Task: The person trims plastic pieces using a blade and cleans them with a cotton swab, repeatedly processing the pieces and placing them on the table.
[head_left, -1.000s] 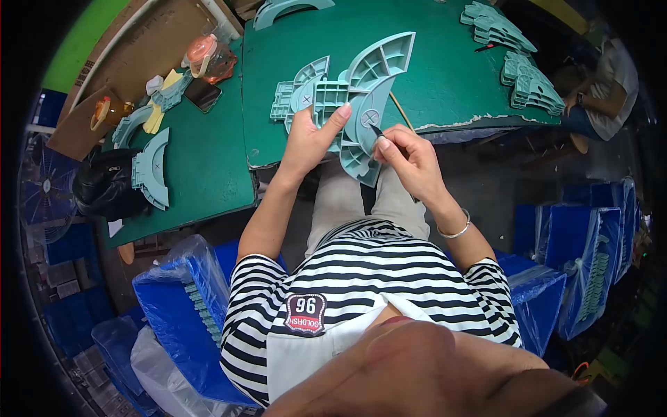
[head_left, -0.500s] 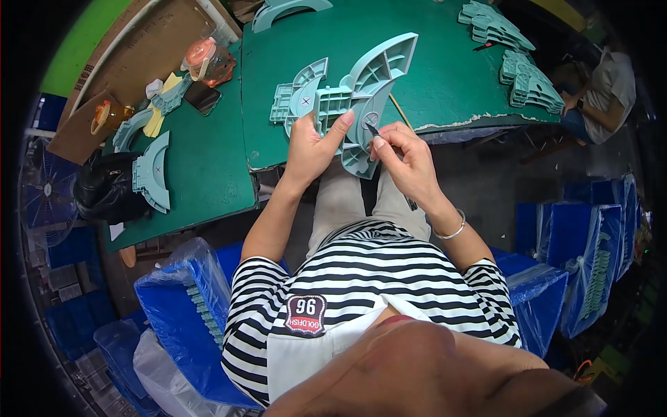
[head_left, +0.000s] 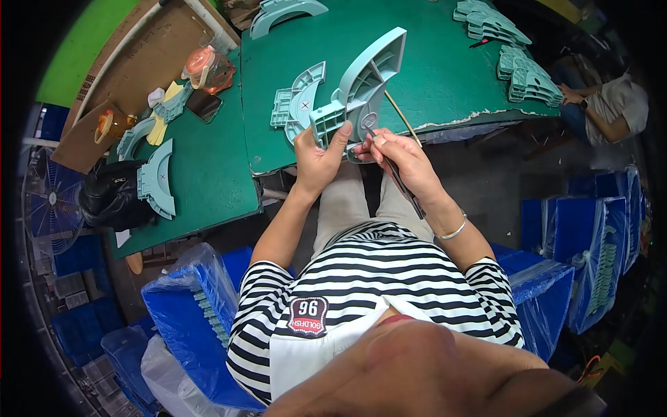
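Teal part (head_left: 360,104) tilts more edge-on than before; left hand (head_left: 318,160) clamps it, fingers closed. Right hand (head_left: 410,163) pinches dark tool (head_left: 405,190), tip by ringed mark (head_left: 369,121); work seemingly stays there.

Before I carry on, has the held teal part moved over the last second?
Yes. The held teal part has tilted, and its upper tip has shifted slightly left in view, towards the X-marked part on the green table.

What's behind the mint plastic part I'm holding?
Past the edges of the mint plastic part, the green tabletop shows, with a thin stick on the right. Whatever the part directly covers, including some of your left hand, can't be seen.
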Demonstrator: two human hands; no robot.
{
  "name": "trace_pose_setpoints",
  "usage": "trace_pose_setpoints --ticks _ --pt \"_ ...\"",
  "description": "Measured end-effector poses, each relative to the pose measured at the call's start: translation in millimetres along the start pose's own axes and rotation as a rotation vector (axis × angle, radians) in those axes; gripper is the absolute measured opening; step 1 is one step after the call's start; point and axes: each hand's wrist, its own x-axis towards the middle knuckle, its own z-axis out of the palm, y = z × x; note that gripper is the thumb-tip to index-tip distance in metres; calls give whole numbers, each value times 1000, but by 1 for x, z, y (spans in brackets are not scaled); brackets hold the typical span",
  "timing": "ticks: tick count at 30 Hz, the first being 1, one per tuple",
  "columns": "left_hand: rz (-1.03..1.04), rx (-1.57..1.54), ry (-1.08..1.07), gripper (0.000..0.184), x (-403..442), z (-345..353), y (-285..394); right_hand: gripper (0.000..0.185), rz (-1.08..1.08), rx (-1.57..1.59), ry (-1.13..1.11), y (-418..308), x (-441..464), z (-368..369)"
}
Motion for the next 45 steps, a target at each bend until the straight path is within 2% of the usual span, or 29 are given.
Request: trace_pose_setpoints --ticks 29,37,40,43,44,45 --pt "133 98 28 20 1 3 6 33 19 -67 49 -2 4 3" --pt "-24 -51 70 21 2 2 1 33 -25 -104 10 -5 -1 -3" --pt "-132 -213 88 22 6 0 -2 28 -36 -58 76 -10 -6 -8" --pt "-283 -377 48 27 6 -6 -6 28 -45 -269 164 -22 -10 -16" --pt "-332 -414 47 28 5 -6 -6 20 -76 -395 195 -24 -8 -18" --pt "-381 -452 45 28 4 -6 -5 20 -195 -496 241 -19 -3 -20"
